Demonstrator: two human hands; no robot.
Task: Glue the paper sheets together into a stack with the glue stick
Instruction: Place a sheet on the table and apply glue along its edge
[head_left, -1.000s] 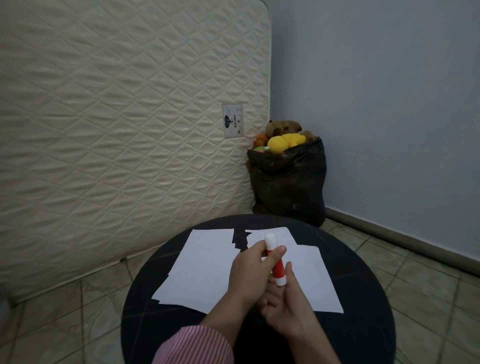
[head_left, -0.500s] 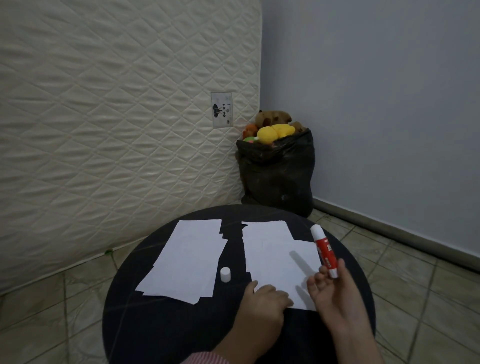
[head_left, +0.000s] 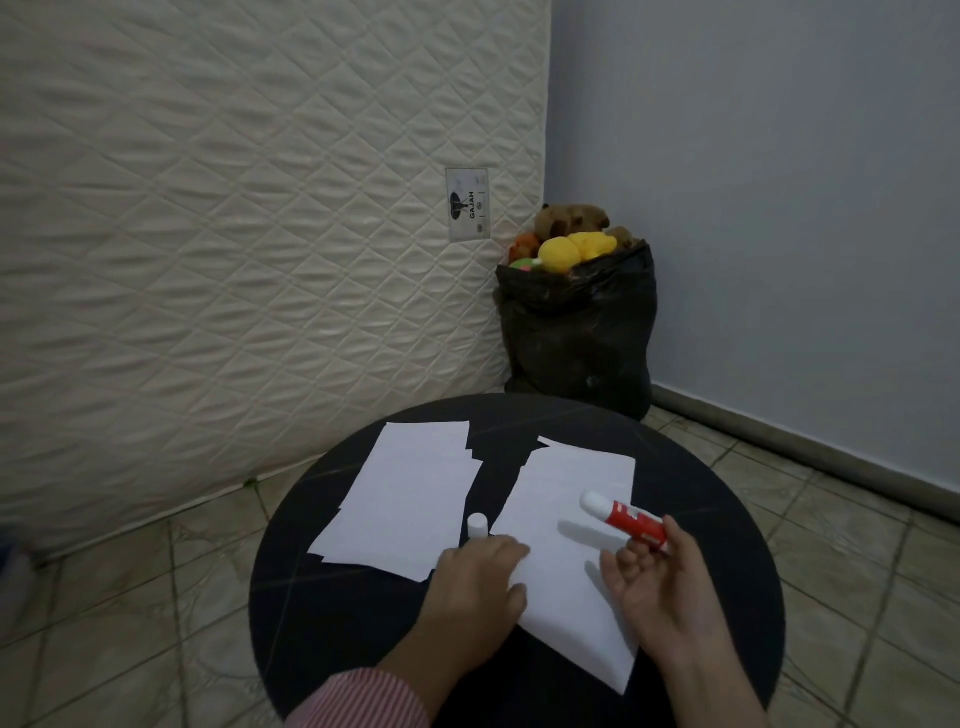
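On the round black tabletop (head_left: 322, 582), right hand (head_left: 670, 597) pinches the base of the glue stick (head_left: 626, 517) in curled fingers, white tip up and angled left, hovering over the right paper pile (head_left: 566, 519). Left hand (head_left: 475, 577) rests knuckles-up with curled fingers at that pile's near left edge, holding nothing that shows. Cap (head_left: 477, 524) stands upright between the two piles; left pile (head_left: 410, 493) is untouched.

Step, as judged: spread glue on the top right sheet. Keep the left hand pinning the paper so it does not drag; tilt the tip flat and run light strokes out to the edges and corners, then lay on a sheet from the left pile, edges matched.

Cannot tell how many sheets each pile holds, whether glue is wound out of the tip, or whether any is already on the paper. Right palm side hidden.
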